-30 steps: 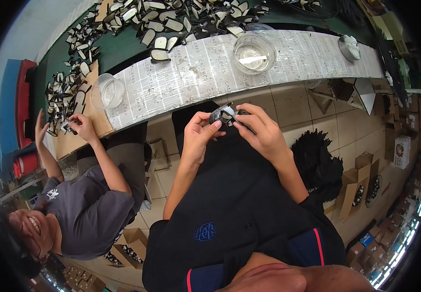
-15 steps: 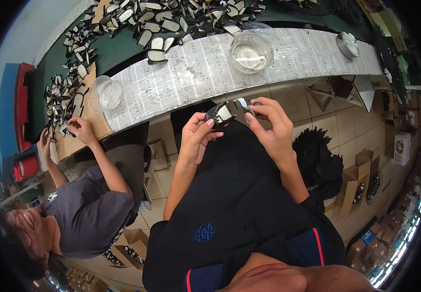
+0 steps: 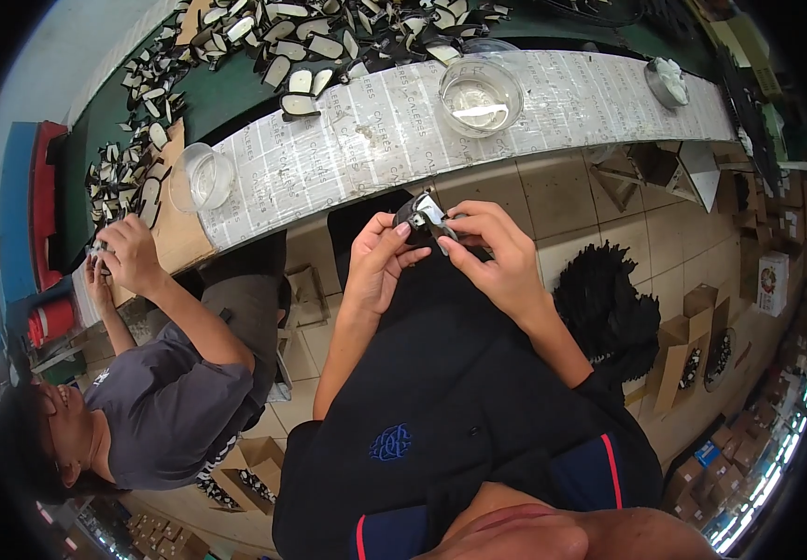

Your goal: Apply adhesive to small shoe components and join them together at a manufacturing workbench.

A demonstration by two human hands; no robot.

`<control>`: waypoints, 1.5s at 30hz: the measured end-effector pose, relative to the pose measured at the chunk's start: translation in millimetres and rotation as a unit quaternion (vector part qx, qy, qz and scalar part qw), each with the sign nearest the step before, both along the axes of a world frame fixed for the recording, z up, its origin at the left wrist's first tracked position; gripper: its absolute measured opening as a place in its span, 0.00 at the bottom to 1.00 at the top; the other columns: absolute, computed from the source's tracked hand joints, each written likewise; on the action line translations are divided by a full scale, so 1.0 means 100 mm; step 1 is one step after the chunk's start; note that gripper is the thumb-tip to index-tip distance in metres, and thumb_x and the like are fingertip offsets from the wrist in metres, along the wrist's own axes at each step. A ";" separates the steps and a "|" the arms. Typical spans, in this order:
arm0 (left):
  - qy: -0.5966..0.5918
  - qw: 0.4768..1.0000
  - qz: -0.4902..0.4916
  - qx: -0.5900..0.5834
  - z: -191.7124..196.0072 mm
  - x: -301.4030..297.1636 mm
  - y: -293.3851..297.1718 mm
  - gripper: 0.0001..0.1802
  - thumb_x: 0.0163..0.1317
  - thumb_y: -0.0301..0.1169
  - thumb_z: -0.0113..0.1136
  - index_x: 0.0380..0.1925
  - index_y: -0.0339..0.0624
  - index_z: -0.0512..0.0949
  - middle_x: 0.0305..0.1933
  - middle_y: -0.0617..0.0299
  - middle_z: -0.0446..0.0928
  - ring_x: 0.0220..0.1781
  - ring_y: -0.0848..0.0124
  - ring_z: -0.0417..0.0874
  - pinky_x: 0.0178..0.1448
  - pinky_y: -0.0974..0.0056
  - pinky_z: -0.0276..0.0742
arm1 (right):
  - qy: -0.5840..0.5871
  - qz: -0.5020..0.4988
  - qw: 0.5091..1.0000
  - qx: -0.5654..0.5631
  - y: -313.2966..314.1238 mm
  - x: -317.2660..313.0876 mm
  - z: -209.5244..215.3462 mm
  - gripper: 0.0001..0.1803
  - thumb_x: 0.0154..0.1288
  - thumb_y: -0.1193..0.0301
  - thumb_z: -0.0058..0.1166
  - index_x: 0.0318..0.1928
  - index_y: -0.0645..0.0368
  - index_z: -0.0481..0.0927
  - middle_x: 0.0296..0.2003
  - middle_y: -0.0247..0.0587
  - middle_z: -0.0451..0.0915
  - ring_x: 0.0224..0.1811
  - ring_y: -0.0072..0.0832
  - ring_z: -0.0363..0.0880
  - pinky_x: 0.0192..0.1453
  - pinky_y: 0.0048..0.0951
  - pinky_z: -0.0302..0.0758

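Note:
My left hand (image 3: 377, 263) is closed around a small curved black piece (image 3: 410, 207) with a pale lining, held up over my lap just off the table's front edge. Between the thumb and fingers of my right hand (image 3: 497, 245) is a small dark grey piece with a white end (image 3: 443, 231). Its white end meets the black piece, overlapping its right side. My fingers partly hide both items, and their exact kind cannot be made out.
A paper-covered table edge (image 3: 329, 159) carries a clear round container (image 3: 480, 98), a smaller clear tub (image 3: 205, 179) and a metal cup (image 3: 667, 82). Black pieces with pale linings (image 3: 324, 47) heap behind. A co-worker (image 3: 179, 401) sits left. A black bundle (image 3: 609, 313) lies right.
My right hand has moved left, bringing the grey, white-ended piece against the black piece. My left hand stays nearly in place. The co-worker's nearer hand has risen and shifted left.

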State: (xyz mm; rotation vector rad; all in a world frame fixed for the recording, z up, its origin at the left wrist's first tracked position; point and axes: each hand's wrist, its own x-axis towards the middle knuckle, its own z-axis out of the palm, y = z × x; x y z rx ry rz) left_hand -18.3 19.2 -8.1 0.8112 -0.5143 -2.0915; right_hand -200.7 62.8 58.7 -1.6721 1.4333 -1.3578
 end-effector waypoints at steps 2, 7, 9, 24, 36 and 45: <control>-0.003 1.000 0.002 0.000 0.00 0.00 0.00 0.04 0.69 0.28 0.57 0.40 0.43 0.72 0.42 0.59 0.81 0.44 0.71 0.85 0.48 0.62 0.87 | 0.007 0.003 1.000 -0.001 0.00 0.00 0.00 0.12 0.58 0.80 0.66 0.42 0.66 0.79 0.46 0.46 0.79 0.42 0.29 0.84 0.41 0.25 0.86; -0.010 1.000 0.006 -0.004 0.03 -0.01 -0.01 0.04 0.69 0.28 0.57 0.39 0.43 0.72 0.43 0.58 0.82 0.45 0.69 0.86 0.48 0.63 0.87 | 0.066 -0.023 0.997 -0.016 0.00 -0.07 -0.06 0.12 0.58 0.81 0.65 0.42 0.66 0.79 0.47 0.47 0.79 0.42 0.30 0.84 0.41 0.26 0.86; -0.017 1.000 0.003 -0.003 0.02 0.00 -0.01 0.04 0.70 0.28 0.56 0.40 0.42 0.72 0.44 0.56 0.82 0.47 0.66 0.86 0.48 0.64 0.87 | 0.094 -0.033 0.995 -0.025 -0.01 -0.11 -0.09 0.12 0.58 0.82 0.65 0.42 0.67 0.79 0.47 0.47 0.78 0.41 0.30 0.84 0.41 0.26 0.86; -0.005 1.000 0.013 0.002 -0.05 0.02 -0.02 0.04 0.70 0.29 0.56 0.39 0.42 0.73 0.44 0.56 0.82 0.48 0.65 0.86 0.47 0.64 0.87 | 0.034 0.004 0.999 -0.014 0.00 -0.01 -0.02 0.12 0.58 0.80 0.65 0.42 0.67 0.78 0.46 0.48 0.78 0.41 0.33 0.83 0.40 0.27 0.85; -0.022 1.000 0.011 -0.002 0.03 0.00 -0.03 0.05 0.70 0.28 0.55 0.41 0.38 0.74 0.48 0.50 0.82 0.49 0.62 0.86 0.47 0.65 0.87 | 0.056 -0.118 0.991 -0.007 -0.05 -0.21 -0.05 0.11 0.59 0.80 0.65 0.42 0.66 0.79 0.45 0.46 0.78 0.38 0.31 0.84 0.41 0.27 0.84; -0.070 0.997 -0.002 -0.042 0.06 -0.02 0.00 0.06 0.66 0.25 0.60 0.40 0.39 0.73 0.42 0.59 0.79 0.43 0.72 0.84 0.44 0.64 0.87 | 0.033 -0.035 0.999 -0.007 -0.04 -0.17 0.06 0.12 0.58 0.80 0.65 0.43 0.66 0.80 0.46 0.47 0.80 0.42 0.33 0.84 0.42 0.28 0.84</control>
